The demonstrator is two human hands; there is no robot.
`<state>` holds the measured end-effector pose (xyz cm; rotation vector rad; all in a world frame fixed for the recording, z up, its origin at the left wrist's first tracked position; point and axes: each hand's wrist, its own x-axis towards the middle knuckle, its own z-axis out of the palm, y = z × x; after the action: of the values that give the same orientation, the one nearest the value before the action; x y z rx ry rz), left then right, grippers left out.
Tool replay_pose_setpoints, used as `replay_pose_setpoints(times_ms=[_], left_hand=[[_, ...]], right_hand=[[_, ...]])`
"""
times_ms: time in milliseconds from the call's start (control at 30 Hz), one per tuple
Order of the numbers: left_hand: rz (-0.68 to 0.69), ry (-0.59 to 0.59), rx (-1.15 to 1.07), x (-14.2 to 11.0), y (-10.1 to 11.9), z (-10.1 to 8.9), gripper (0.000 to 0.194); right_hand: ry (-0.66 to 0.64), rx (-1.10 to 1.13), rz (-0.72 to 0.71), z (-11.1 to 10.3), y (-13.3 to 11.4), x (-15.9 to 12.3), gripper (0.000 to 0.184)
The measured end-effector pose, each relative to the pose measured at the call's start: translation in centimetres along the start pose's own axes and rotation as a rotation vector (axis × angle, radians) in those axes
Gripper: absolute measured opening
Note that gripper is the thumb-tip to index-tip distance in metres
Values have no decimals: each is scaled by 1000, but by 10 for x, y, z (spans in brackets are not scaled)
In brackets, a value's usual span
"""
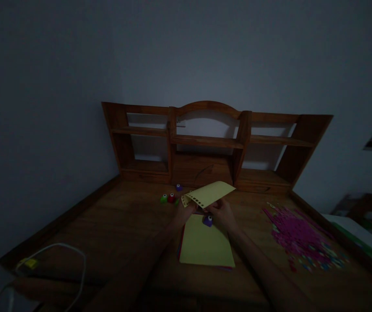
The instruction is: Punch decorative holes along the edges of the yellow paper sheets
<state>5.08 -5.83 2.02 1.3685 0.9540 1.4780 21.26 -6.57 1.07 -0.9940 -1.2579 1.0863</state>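
Note:
A sheet of yellow paper [217,190] with a row of punched holes along its near left edge is raised above the desk. My left hand [185,211] is closed on the holed end, its fingertips partly hidden by the sheet. Under the sheet's near right side, my right hand [222,212] has its fingers closed against the paper. Just below both hands, a purple hole punch with an eye [208,221] rests on a stack of yellow paper [207,245]. Red and blue sheet edges peek out beneath the stack.
Green [164,199], red [171,198] and purple [178,187] eyed punches sit behind my left hand. Pink paper scraps [298,232] are heaped at right, with small coloured pieces [322,258] nearby. A wooden shelf unit [207,141] backs the desk. A white cable [83,264] lies front left.

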Motion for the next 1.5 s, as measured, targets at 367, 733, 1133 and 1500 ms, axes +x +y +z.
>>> replay_pose_setpoints(times_ms=[367, 733, 1133, 1500], left_hand=[[-42, -3, 12, 6, -7, 1, 34], [-4, -67, 107, 2, -7, 1, 46], [-73, -181, -2, 4, -7, 1, 40], [-367, -297, -29, 15, -19, 4, 50]], right_hand=[[-56, 105, 2, 1, 3, 0, 42], [8, 341, 79, -2, 2, 3, 70], [-55, 457, 258, -11, 4, 2, 27], [-144, 520, 305, -7, 1, 2, 19]])
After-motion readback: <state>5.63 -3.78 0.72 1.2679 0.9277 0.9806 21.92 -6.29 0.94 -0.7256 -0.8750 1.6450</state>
